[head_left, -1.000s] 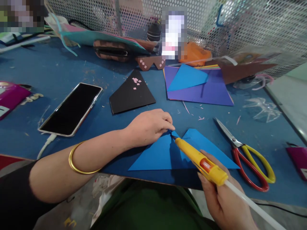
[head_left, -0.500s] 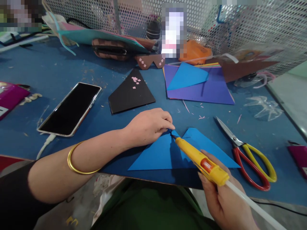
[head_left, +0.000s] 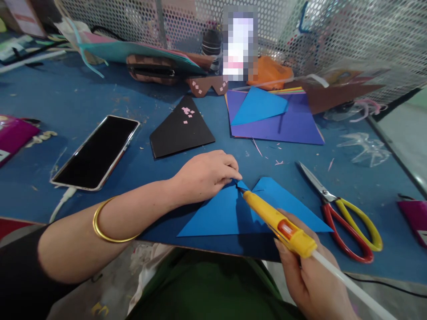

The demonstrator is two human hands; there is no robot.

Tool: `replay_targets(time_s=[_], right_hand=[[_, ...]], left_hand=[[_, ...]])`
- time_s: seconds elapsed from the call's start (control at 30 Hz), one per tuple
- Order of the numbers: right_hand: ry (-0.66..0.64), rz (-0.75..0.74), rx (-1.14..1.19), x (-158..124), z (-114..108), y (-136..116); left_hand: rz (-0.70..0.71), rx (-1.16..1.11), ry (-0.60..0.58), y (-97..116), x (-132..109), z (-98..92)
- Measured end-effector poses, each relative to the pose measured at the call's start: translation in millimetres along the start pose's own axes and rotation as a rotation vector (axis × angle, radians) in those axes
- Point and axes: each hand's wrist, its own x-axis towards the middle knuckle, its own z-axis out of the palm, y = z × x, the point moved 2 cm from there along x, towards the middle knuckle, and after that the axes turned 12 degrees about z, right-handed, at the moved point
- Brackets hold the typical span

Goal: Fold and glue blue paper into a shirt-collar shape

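Nearest, the person's right hand (head_left: 310,271) is holding a yellow plastic glue gun (head_left: 265,213) with a long white stick (head_left: 350,282) coming out of its back; that grip is wrapping around the gun. Just past it, a bright blue folded paper (head_left: 213,218), wide and pointy at both ends, is lying near the front edge of the blue surface (head_left: 70,98). The gun's dark tip is sitting by the notch in the paper's top. The left hand (head_left: 213,178) is bending over that same spot, and its grip seems to be pinching the paper's top edge. Over the last second, the hands, gun and paper are hardly moving; only the view is shifting a bit. So the work is probably staying on this one spot, and needing a steady hold.

To the right, metal scissors with red and yellow handles (head_left: 345,233) are lying open. Farther back, a flat black paper shape (head_left: 182,138) is holding tiny pink bits (head_left: 187,111), and purple sheets (head_left: 276,132) are lying beside it.
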Motion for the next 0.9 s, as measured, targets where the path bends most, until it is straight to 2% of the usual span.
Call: replay_targets(time_s=[0.5,0.9], right_hand=[[0.011,0.016,0.060,0.4,-2.1,-3.9],[0.039,-0.019,-0.021,0.1,-4.0,-1.1]], left_hand=[[0.012,0.000,0.010,-0.6,0.2,0.1],[0.008,-0.004,0.012,-1.2,-1.5,0.0]])
